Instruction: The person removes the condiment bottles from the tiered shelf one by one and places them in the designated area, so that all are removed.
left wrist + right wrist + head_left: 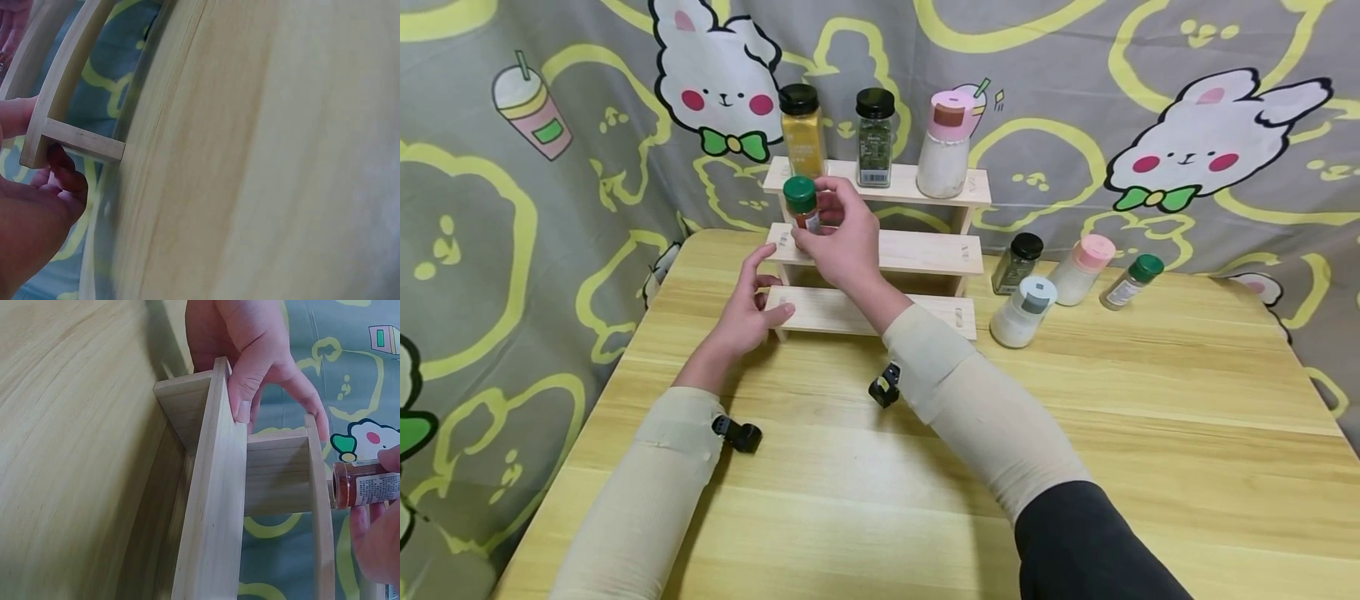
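Right fingers around one jar, three shelves

No lettering is legible on the bottles' labels.

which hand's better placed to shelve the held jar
Probably the right hand: it holds the jar at the left end of the middle shelf, while the left hand grips the bottom shelf.
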A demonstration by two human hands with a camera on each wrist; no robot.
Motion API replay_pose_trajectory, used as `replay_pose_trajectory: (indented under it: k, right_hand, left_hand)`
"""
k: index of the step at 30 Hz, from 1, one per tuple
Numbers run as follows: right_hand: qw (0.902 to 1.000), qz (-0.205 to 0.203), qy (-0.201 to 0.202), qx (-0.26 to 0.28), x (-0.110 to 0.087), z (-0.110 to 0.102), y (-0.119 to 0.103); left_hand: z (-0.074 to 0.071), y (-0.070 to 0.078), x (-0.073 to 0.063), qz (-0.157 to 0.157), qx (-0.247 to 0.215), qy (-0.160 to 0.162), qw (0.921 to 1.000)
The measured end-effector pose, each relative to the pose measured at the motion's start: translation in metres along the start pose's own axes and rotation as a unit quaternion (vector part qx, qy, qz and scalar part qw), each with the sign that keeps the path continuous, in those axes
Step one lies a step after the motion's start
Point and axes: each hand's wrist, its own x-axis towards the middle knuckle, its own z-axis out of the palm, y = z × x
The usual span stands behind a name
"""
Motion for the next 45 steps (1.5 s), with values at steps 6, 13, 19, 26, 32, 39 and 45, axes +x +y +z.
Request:
replay_pose_trajectory:
  k: [6,13,19,26,32,39,45]
  right_hand:
    - [0.9999,-0.004,0.001,0.009,-0.003,-0.005,-0.004]
    - [0.9999,-0.012,0.002,0.011,-0.008,-0.01,-0.01]
    - [0.9995,-0.022,0.008,0.022,-0.011,-0.018,-0.013]
    - [0.999,-0.036,0.022,0.017,-0.015,-0.029,-0.012]
    - [0.9987,-0.039,0.026,0.019,-0.019,-0.039,-0.014]
    - [0.9969,-0.065,0.033,0.028,-0.021,-0.05,-0.016]
    - [0.9969,-0.065,0.036,0.025,-0.023,-0.061,-0.018]
  left_hand:
    - [0.0,0.0,0.0,-0.002,0.001,-0.001,1.0]
    - [0.0,0.001,0.0,-0.004,0.003,-0.001,1.0]
    - [0.001,-0.001,0.0,-0.008,-0.006,-0.001,1.0]
    - [0.002,-0.001,0.0,-0.005,-0.012,0.002,0.9999]
    - [0.003,0.001,-0.001,-0.009,-0.015,0.001,0.9998]
    - [0.003,0.002,-0.002,-0.01,-0.018,0.002,0.9998]
    - [0.002,-0.005,0.0,0.001,-0.024,0.003,0.9997]
